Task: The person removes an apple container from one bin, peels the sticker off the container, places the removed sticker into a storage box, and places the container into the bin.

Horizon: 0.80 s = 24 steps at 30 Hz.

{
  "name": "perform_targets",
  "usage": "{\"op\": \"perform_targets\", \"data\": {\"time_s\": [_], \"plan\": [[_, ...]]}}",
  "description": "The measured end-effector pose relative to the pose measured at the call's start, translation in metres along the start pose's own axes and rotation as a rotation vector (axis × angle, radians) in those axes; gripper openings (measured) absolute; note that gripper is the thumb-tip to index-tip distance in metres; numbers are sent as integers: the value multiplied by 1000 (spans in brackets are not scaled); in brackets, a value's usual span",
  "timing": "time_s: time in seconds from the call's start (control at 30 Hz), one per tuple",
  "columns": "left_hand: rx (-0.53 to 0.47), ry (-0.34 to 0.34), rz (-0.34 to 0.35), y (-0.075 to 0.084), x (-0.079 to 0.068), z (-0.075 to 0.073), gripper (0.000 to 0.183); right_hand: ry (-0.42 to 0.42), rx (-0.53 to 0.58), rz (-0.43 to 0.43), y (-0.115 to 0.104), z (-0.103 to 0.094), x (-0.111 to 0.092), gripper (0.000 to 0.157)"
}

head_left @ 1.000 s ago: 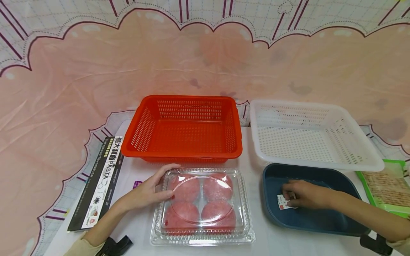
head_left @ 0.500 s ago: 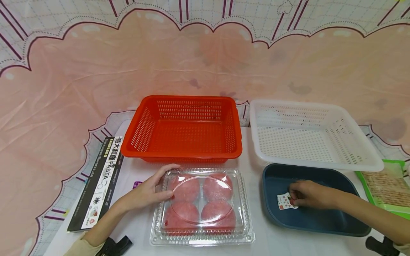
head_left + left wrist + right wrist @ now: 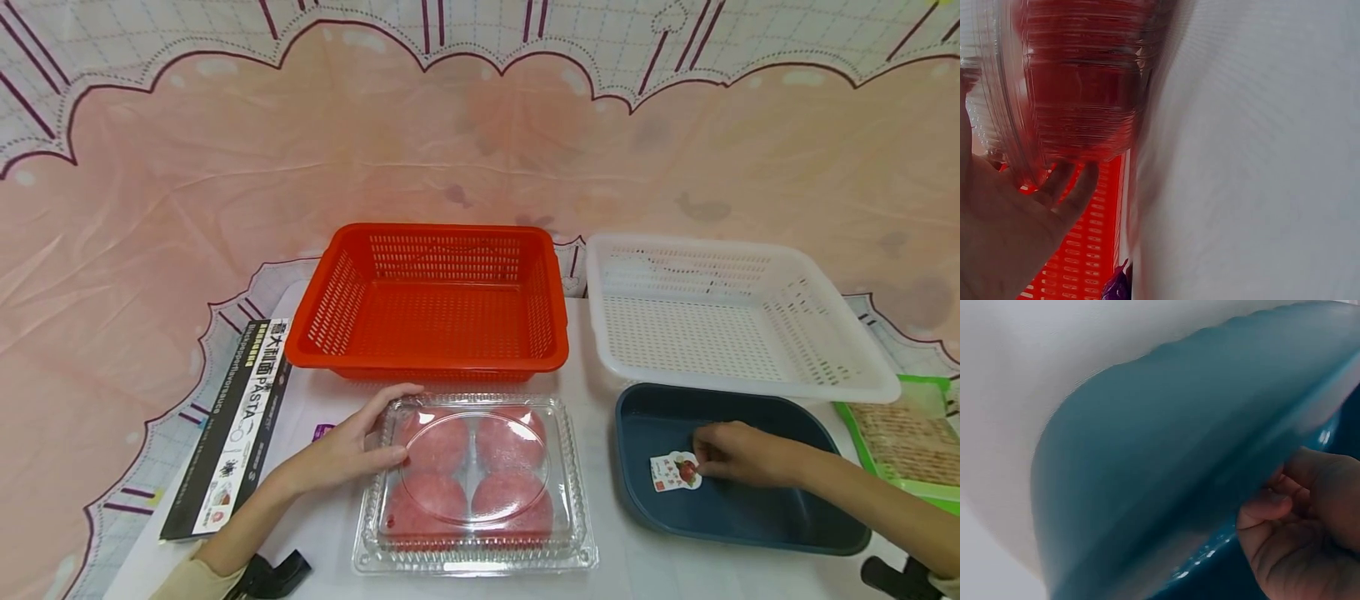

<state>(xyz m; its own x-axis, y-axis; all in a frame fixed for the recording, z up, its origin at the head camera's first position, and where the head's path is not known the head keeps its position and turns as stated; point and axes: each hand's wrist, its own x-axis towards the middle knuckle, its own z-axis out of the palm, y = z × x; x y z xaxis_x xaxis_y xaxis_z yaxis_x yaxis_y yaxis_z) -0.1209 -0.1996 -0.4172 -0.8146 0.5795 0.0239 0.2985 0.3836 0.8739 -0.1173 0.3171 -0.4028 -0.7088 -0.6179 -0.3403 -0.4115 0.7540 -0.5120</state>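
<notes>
My left hand rests over the back left corner of a clear plastic clamshell box holding several round, pinkish-red items. Its thumb lies across the lid. In the left wrist view, the fingers reach round the box's end. Inside a dark blue basin, a small white card with a strawberry picture lies at the left. My right hand is low in the basin with curled fingers at the card's right edge. The right wrist view shows its bent thumb and fingers; whether they pinch anything is hidden.
A red basket stands behind the box, and a white basket behind the basin. A black-and-white pasta box lies at left. Farther right is a green-edged packet. A small purple packet sits beside the left hand.
My right hand has drawn a little to the right within the basin, uncovering more of the card, which stays in place. The left hand and the clamshell box have not moved.
</notes>
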Motion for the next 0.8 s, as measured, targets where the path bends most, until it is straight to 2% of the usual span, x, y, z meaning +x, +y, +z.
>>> {"op": "perform_targets", "data": {"time_s": [0.1, 0.2, 0.3, 0.47, 0.63, 0.8], "plan": [[17, -3, 5, 1, 1, 0, 68, 21, -27, -24, -4, -5, 1, 11], [45, -12, 5, 2, 0, -2, 67, 106, -89, -65, -19, -14, 4, 10], [90, -19, -1, 5, 0, -4, 68, 244, -144, -103, -46, -22, 9, 9], [216, -23, -39, 14, -5, -8, 71, 411, -151, -81, -97, -17, 22, 4], [284, -36, -137, 25, -10, -10, 75, 521, -134, -21, -132, -5, 38, 23], [371, -26, -269, 41, -15, -10, 83, 544, -45, 40, -151, 10, 54, 45]]}}
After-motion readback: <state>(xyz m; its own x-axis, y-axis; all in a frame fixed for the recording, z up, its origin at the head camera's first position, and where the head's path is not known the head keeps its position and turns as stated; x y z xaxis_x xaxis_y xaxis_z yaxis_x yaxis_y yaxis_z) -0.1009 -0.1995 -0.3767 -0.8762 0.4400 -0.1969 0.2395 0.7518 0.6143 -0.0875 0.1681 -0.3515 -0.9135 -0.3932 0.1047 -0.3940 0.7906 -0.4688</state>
